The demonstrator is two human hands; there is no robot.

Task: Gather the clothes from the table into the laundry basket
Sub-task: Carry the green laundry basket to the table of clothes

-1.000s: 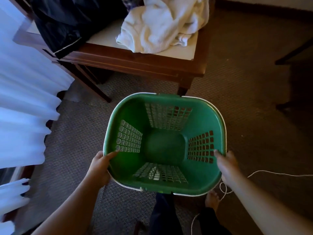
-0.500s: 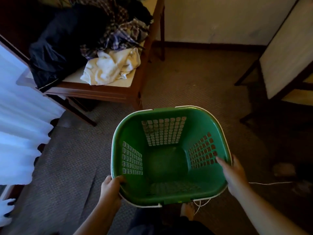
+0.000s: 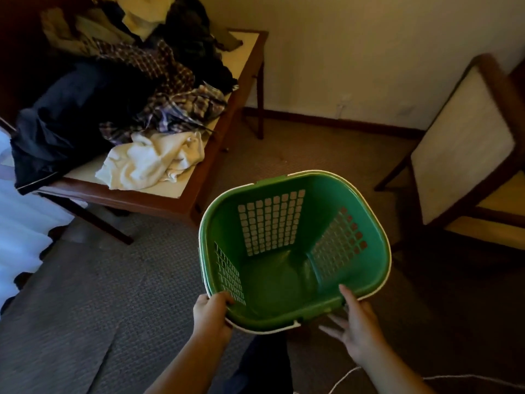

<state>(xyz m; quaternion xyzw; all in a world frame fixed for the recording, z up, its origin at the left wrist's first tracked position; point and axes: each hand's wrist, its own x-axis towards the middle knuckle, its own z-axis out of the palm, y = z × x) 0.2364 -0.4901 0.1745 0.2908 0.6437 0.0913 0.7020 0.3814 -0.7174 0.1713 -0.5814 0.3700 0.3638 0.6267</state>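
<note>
Clothes [image 3: 127,103]: one heap, one table [image 3: 142,199]; one basket [image 3: 372,260], left hand [image 3: 210,314], right hand [image 3: 358,329].

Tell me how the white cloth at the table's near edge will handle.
Probably floppy: the white cloth lies crumpled in soft folds, so it should sag when lifted. Likely light, a small loose heap. The plaid garment touching its far side may get tugged.

- Bare carpet [image 3: 298,149] runs open between the counter [image 3: 136,201] and the chair [image 3: 466,143].
- Heaped clothes [image 3: 159,109] cover most of the counter; only its right edge strip lies bare.
- The laundry basket [image 3: 377,245] opens upward, near the counter's front corner.
</note>
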